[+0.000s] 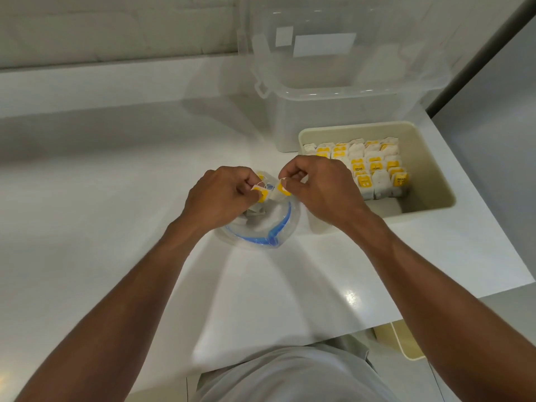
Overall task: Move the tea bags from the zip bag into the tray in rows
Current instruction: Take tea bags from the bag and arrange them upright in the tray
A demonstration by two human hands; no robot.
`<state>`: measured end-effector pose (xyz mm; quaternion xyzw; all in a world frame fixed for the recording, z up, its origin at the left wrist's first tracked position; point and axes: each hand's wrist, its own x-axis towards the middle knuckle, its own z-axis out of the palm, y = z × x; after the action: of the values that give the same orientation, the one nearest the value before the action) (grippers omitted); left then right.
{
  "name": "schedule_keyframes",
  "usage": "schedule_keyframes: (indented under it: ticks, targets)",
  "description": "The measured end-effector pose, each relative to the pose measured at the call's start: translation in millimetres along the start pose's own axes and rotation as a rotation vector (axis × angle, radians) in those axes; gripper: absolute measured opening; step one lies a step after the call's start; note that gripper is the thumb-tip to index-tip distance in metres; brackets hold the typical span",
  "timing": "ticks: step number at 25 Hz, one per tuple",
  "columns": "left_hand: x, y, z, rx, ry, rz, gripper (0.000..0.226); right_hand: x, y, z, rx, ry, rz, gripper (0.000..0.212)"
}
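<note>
Tea bags, two of them, are held just above the open zip bag [262, 237]. The left hand [220, 195] pinches one tea bag [262, 195] with curled fingers, and the right hand [319, 187] pinches a second tea bag [283, 189] the same way. Both have yellow tags, with thin white strings running loose between them. Print on these two tags is too small to read.

The zip bag is clear with a blue zip strip and lies on the white counter [116, 198] under the hands. More pale bags show inside it.

Just right of the hands sits the beige tray [426, 166]. The rows of tea bags [374, 169] stand upright in its far-left part. Many show yellow tags, and a few read "RELAX" [358, 168]. Tray floor near the front wall is bare.

Behind the tray stands a clear plastic box [333, 108] with white labels, text unreadable. A grey shirt [290, 375] fills the bottom edge.
</note>
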<state>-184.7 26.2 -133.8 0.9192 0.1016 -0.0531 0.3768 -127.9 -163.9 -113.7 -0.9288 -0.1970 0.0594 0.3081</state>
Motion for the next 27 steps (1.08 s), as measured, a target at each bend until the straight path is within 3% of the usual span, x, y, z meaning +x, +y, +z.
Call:
schedule_keyframes:
  ticks: [4, 12, 14, 18, 20, 21, 22, 24, 25, 27]
  targets:
    - [-1.0, 1.3, 3.7, 0.149, 0.071, -0.007, 0.009, 3.6, 1.6, -4.9, 0.013, -0.062, 0.048, 0.013]
    - [-0.3, -3.6, -6.4, -0.149, 0.063, -0.106, 0.006, 12.2, 5.6, -6.0, 0.110, -0.025, 0.095, 0.014]
    - [0.6, -5.5, -8.3, -0.062, 0.080, -0.090, 0.007, 12.2, 3.7, -9.4, 0.122, -0.076, 0.084, 0.008]
    - [3.0, -3.0, -10.2, -0.100, 0.095, -0.094, 0.010, 4.8, -16.1, -26.2, 0.729, -0.389, 0.194, 0.003]
    - [5.0, -1.7, -12.8, -0.118, 0.073, -0.110, 0.015, 5.3, -21.8, -31.8, 1.018, -0.442, 0.218, 0.007]
    - [5.3, 0.3, -15.5, -0.244, 0.029, -0.116, 0.017, 8.4, -21.0, -29.7, 1.028, -0.422, 0.215, 0.007]
    - [5.3, 3.1, -18.5, -0.388, -0.031, -0.129, 0.016, 12.0, -17.4, -24.8, 0.879, -0.370, 0.178, 0.006]
    - [5.6, 7.2, -23.7, -0.528, -0.137, -0.142, 0.008, 17.1, -10.9, -11.5, 0.295, -0.239, 0.038, 0.003]
    - [6.1, 7.7, -24.5, -0.526, -0.152, -0.144, 0.005, 17.4, -9.1, -7.5, 0.207, -0.230, 0.016, 0.004]
    - [9.7, 4.5, -24.7, -0.472, -0.088, -0.146, 0.003, 16.1, -9.8, -8.6, 0.437, -0.338, 0.050, 0.007]
